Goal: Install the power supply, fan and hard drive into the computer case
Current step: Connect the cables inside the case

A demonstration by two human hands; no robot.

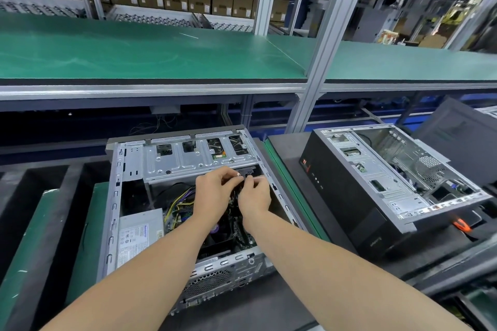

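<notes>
An open computer case (pixel 113 196) lies on its side in front of me. The grey power supply (pixel 139 236) with a white label sits in its near-left corner, and a bundle of yellow and black wires (pixel 180 207) runs from it. Both hands reach inside, just below the silver drive cage (pixel 188 161). My left hand (pixel 215 193) and my right hand (pixel 254 196) pinch a small black connector (pixel 246 172) between their fingertips. The hard drive and fan are hidden or not distinguishable.
A second open case (pixel 376 188) stands on the dark conveyor pallet to the right, with an orange-handled tool (pixel 462 224) beside it. A green shelf (pixel 161 56) runs above, held by an aluminium post (pixel 322 62). Boxes fill the back racks.
</notes>
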